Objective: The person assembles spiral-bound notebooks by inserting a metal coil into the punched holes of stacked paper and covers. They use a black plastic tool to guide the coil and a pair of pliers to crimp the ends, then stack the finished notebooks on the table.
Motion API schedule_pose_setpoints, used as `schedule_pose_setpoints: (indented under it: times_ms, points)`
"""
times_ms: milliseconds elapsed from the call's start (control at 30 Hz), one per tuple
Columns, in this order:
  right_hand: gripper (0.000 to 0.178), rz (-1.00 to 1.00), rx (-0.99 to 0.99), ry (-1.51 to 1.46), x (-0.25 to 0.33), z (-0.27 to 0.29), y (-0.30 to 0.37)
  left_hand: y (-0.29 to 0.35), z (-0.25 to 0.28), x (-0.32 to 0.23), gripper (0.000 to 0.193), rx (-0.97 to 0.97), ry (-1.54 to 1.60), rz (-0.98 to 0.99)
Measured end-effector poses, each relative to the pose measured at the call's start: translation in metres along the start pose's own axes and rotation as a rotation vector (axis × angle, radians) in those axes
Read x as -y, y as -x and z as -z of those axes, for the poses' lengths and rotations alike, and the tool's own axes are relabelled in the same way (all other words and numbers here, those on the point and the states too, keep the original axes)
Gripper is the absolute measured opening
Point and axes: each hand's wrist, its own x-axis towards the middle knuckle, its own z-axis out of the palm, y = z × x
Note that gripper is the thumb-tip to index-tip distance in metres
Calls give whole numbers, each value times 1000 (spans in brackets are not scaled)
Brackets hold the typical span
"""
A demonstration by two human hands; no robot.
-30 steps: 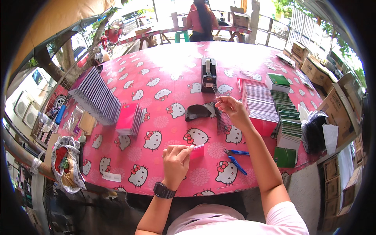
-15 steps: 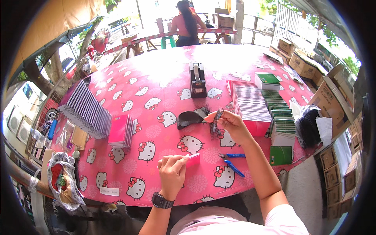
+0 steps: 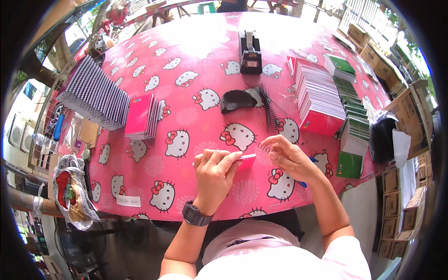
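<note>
My left hand, with a black watch on its wrist, is closed around a small pink notebook near the table's front edge. Just right of it, my right hand pinches a thin dark spiral binding coil, held close to the notebook's edge but apart from it. Partly hidden under the right hand lie blue-handled pliers. Beyond the hands, a loose heap of black coils rests beside a curved black object.
A black tape dispenser stands farther back. Pink notebook stacks and green notebooks line the right. On the left are a tall stack of spiral-bound notebooks and a shorter pink pile. A paper slip lies front left.
My right hand has come back from the coil heap toward the notebook, bringing a coil. The left hand keeps its hold on the notebook. The view has tipped downward.
</note>
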Motion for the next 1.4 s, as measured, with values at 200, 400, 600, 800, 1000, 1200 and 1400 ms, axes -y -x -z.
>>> schedule_pose_setpoints:
  times_ms: [200, 400, 600, 800, 1000, 1200, 1400]
  points:
    - [17, 275, -27, 392, -4, 5, -8, -3, 5, -4, 17, 37, 25, 0]
    - [21, 256, 57, 288, -4, 9, -11, -4, 5, -4, 16, 57, 18, 0]
    - [29, 287, 82, 367, 5, 11, -13, -3, 5, -2, 15, 88, 15, 1]
    - [29, 260, 64, 465, 8, 8, -12, -3, 5, -3, 16, 87, 21, -4]
    - [29, 377, 49, 569, -1, 9, -15, -3, 6, -3, 17, 96, 18, -3]
    - [30, 52, 293, 296, 2, 17, -14, -4, 8, -5, 16, 91, 16, -4]
    - [40, 462, 57, 543, 1, 11, -20, -9, 9, -15, 21, 101, 8, 37]
